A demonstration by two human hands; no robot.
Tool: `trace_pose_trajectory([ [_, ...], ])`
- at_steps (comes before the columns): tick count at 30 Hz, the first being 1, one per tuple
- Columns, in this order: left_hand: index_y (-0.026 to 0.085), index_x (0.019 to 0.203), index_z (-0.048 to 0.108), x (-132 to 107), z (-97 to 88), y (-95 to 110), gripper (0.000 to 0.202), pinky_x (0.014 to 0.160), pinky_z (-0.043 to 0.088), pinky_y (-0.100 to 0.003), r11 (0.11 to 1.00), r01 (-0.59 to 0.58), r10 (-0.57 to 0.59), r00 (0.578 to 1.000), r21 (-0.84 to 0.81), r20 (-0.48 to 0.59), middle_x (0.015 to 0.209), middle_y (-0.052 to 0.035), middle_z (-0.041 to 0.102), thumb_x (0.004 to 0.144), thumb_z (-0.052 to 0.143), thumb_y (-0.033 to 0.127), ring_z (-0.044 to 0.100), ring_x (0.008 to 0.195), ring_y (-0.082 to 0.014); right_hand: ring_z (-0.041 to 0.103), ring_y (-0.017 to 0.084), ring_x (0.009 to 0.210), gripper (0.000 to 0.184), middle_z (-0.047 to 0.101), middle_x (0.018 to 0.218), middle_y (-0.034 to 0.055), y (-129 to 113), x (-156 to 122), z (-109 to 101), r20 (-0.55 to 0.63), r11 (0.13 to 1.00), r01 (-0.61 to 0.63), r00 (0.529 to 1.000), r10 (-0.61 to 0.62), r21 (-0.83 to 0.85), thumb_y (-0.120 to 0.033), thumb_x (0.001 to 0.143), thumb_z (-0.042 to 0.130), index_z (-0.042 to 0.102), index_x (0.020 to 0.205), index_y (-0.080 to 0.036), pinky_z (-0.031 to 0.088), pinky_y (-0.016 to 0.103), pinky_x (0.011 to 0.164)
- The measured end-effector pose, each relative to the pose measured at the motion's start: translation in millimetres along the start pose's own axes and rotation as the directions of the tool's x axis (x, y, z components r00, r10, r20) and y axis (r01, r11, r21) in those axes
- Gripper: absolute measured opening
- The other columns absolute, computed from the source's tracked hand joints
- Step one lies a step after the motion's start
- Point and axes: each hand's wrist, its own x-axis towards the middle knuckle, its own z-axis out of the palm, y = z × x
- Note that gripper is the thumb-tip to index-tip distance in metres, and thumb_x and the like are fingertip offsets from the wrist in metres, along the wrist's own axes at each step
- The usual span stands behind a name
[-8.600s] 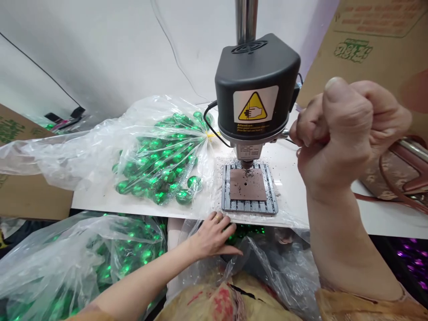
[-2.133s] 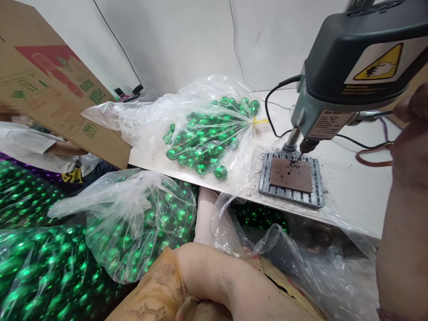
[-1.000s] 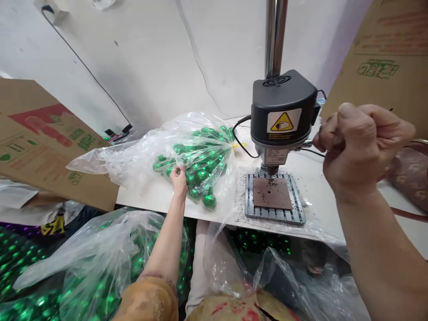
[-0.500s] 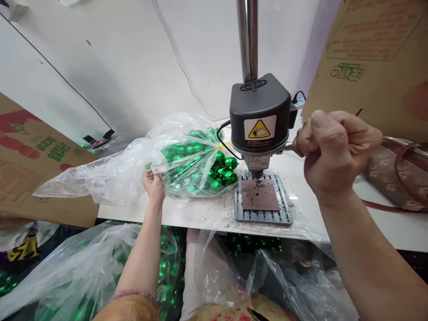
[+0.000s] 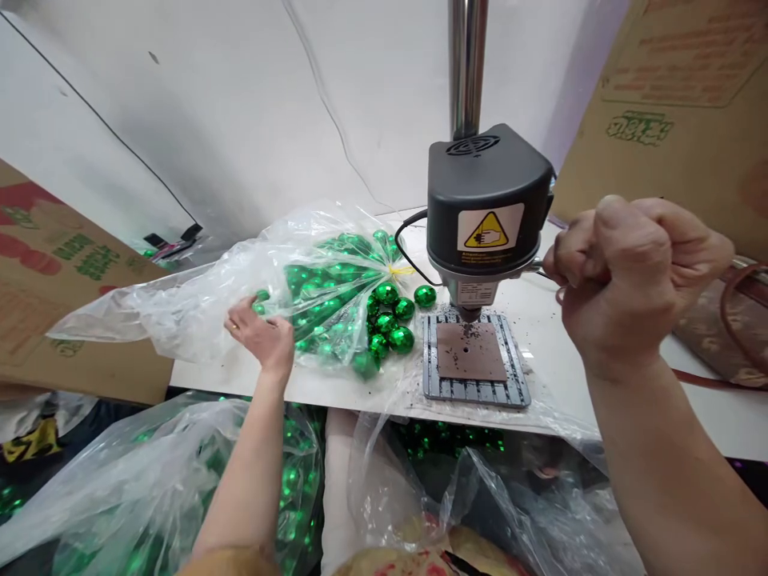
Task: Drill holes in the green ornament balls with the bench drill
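Note:
My left hand (image 5: 264, 332) is at the near side of a clear plastic bag (image 5: 204, 308) filled with shiny green balls, its fingers apart. A small green ball (image 5: 260, 301) shows by its fingertips; whether it lies inside the plastic I cannot tell. My right hand (image 5: 630, 272) makes a fist round the lever (image 5: 536, 265) of a bench drill press (image 5: 489, 192); the grip itself is hidden. Under the drill chuck, a brown board (image 5: 471, 364) with a hole rests on the slotted metal base (image 5: 517, 384). Loose faceted green balls (image 5: 401, 339) lie between bag and base.
Dark shavings (image 5: 447, 342) are scattered over board and base. Cardboard boxes (image 5: 660, 88) stand right and left. A black cable (image 5: 408, 224) loops beside the drill. Below the white table edge (image 5: 240, 390) are more plastic bags (image 5: 162, 480) with green balls. A patterned bag (image 5: 714, 328) lies right.
My left hand has opened from a closed grip at the plastic and shifted slightly left. Several green balls have spread out in front of the bag. My right hand stays on the lever.

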Motion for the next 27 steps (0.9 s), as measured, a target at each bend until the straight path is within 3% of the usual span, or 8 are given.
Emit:
trace_pose_trajectory([
  [3,0.019,0.103,0.060,-28,2.3,72,0.038,0.106,0.039,-0.043,0.914,-0.195,0.246,0.964,-0.355,0.103,0.115,-0.0090,0.060,0.070,0.049,0.004,0.054,0.118,-0.0268,0.036,0.003,0.038,0.040,0.031,0.041,-0.0069,-2,0,-1,0.017,1.000,-0.023,1.000,0.023,-0.013,-0.018,0.083,0.054,0.034,0.048,-0.018,0.022,0.024,0.039],
  [6,0.020,0.095,0.063,-58,40.7,135,0.033,0.095,0.048,-0.038,0.831,-0.178,0.461,0.751,-0.527,0.472,0.101,-0.0066,0.065,0.074,0.045,0.003,0.061,0.099,-0.0230,0.037,0.003,0.038,0.039,0.033,0.042,-0.0068,-2,0,-1,0.010,1.000,-0.020,1.000,0.020,-0.020,-0.017,0.084,0.052,0.035,0.050,-0.018,0.021,0.025,0.039],
  [9,0.015,0.104,0.066,-69,98.9,168,0.033,0.097,0.046,-0.040,0.929,-0.132,0.358,0.558,-0.346,0.749,0.110,-0.0146,0.065,0.078,0.048,0.005,0.061,0.106,-0.0271,0.036,0.003,0.038,0.038,0.030,0.041,-0.0071,-1,1,-1,0.014,1.000,-0.022,1.000,0.022,0.002,-0.019,0.083,0.054,0.036,0.049,-0.018,0.021,0.025,0.038],
  [11,0.013,0.109,0.066,-68,131.2,176,0.032,0.103,0.043,-0.042,0.933,-0.134,0.353,0.521,-0.334,0.777,0.118,-0.0173,0.064,0.079,0.056,0.010,0.058,0.114,-0.0301,0.034,0.004,0.037,0.038,0.030,0.041,-0.0073,0,1,-2,0.013,0.999,-0.038,0.999,0.038,0.014,-0.019,0.081,0.057,0.038,0.048,-0.019,0.022,0.026,0.038],
  [17,0.014,0.115,0.066,-72,162.8,171,0.038,0.107,0.038,-0.046,0.920,-0.134,0.382,0.510,-0.368,0.771,0.123,-0.0185,0.064,0.080,0.069,0.028,0.054,0.119,-0.0337,0.035,0.004,0.038,0.039,0.035,0.042,-0.0070,-1,1,-6,0.038,0.997,-0.067,0.997,0.066,0.033,-0.022,0.081,0.061,0.040,0.047,-0.018,0.025,0.026,0.040],
  [23,0.021,0.119,0.063,-95,120.1,137,0.031,0.092,0.049,-0.040,0.849,-0.160,0.449,0.721,-0.503,0.529,0.106,-0.0108,0.064,0.090,0.059,0.031,0.060,0.103,-0.0246,0.038,0.005,0.040,0.042,0.035,0.043,-0.0067,0,0,-7,0.048,0.997,-0.071,0.996,0.069,0.044,-0.026,0.082,0.062,0.039,0.048,-0.018,0.027,0.028,0.043],
  [25,0.023,0.126,0.059,-104,99.3,118,0.036,0.095,0.050,-0.039,0.781,-0.260,0.559,0.698,-0.569,0.448,0.117,-0.0117,0.060,0.092,0.058,0.033,0.059,0.110,-0.0239,0.037,0.005,0.039,0.042,0.034,0.043,-0.0069,2,0,-7,0.045,0.996,-0.060,0.997,0.057,0.061,-0.026,0.082,0.063,0.039,0.048,-0.018,0.027,0.027,0.042],
  [27,0.024,0.128,0.059,-110,83.2,99,0.037,0.101,0.048,-0.043,0.691,-0.392,0.697,0.586,-0.608,0.414,0.129,-0.0142,0.055,0.092,0.059,0.033,0.055,0.120,-0.0264,0.035,0.005,0.038,0.042,0.033,0.042,-0.0071,3,1,-6,0.041,0.996,-0.047,0.998,0.045,0.074,-0.025,0.082,0.062,0.038,0.049,-0.018,0.025,0.027,0.040],
])
